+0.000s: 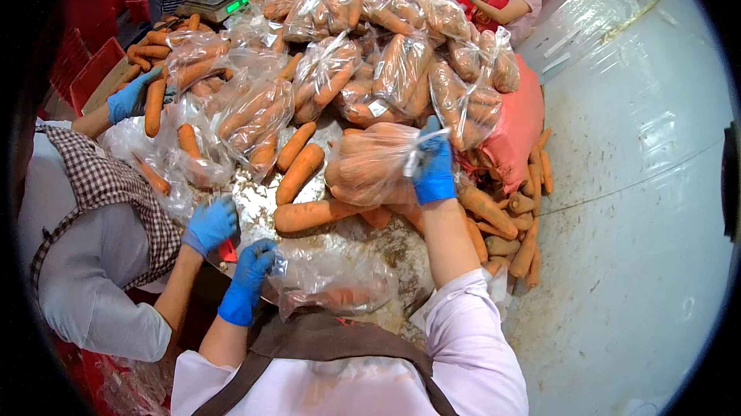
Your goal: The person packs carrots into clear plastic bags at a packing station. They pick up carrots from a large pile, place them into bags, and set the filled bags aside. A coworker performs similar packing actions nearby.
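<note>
My right hand (pixel 433 162), in a blue glove, grips the gathered neck of a clear plastic bag of carrots (pixel 367 167), which hangs over the near side of the pile. My left hand (pixel 250 280), gloved in blue too, pinches the edge of another clear plastic bag (pixel 338 283) lying at the table's near edge; what is inside it is hard to tell. Between the hands, a loose carrot (pixel 312 214) lies on the dirty metal tabletop (pixel 399 248), and more loose carrots (pixel 300 173) are just behind it.
Filled carrot bags (pixel 402 74) are heaped across the table's far side. At left, a co-worker's gloved hands (pixel 211 224) are close to my left hand. A red sack (pixel 515 121) and loose carrots (pixel 524 219) lie beside the pale wall (pixel 631 213). A scale (pixel 228 2) and other people are beyond.
</note>
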Action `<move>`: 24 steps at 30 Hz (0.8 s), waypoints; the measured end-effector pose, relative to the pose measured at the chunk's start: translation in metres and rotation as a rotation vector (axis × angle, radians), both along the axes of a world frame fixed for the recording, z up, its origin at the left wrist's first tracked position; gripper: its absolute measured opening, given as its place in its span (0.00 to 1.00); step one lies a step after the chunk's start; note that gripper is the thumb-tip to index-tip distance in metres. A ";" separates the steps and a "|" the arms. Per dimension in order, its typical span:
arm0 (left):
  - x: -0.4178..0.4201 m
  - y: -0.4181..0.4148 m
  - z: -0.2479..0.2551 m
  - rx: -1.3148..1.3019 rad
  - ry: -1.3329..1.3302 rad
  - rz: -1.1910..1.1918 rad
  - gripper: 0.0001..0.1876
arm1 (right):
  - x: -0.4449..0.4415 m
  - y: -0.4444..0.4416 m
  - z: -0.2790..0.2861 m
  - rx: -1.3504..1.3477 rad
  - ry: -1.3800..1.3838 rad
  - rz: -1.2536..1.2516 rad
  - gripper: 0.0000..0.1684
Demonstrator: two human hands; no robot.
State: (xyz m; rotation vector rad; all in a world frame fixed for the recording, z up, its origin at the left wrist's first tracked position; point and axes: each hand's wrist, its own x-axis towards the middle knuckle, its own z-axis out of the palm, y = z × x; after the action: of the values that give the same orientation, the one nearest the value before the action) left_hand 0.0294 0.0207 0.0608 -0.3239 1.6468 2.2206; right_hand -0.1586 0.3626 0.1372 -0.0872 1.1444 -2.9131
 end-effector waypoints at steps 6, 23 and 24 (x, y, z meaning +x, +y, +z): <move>-0.058 0.004 0.018 0.283 0.362 0.324 0.22 | 0.114 -0.001 0.055 -0.165 0.138 -0.138 0.27; 0.016 0.179 0.045 1.338 -0.786 -0.348 0.29 | 0.218 0.055 -0.093 -0.239 -0.418 -0.515 0.10; 0.015 0.179 0.044 1.311 -0.800 -0.335 0.29 | 0.214 0.059 -0.105 -0.167 -0.500 -0.540 0.11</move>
State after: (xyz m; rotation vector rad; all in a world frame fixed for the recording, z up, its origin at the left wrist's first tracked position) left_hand 0.0446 0.1998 0.1043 -0.4087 -0.2367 1.9889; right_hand 0.0550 0.4215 0.0322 1.0376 0.9420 -3.1515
